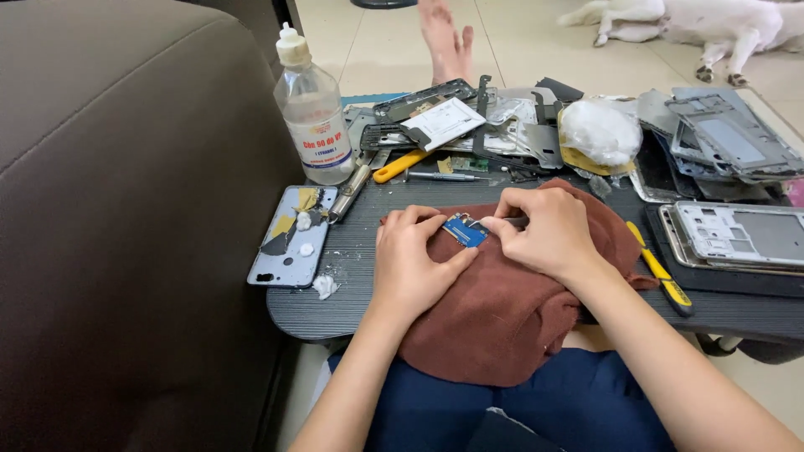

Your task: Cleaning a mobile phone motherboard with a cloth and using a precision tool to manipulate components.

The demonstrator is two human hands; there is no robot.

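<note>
We are working on the small blue circuit board on the brown cloth at the near table edge, left hand pinching it steady, right hand pinching a thin tool to it, so the next move calls for gentle, steady prying

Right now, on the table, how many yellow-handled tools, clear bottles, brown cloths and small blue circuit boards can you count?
Yellow-handled tools: 2
Clear bottle: 1
Brown cloth: 1
Small blue circuit board: 1, between the hands
Total: 5
</note>
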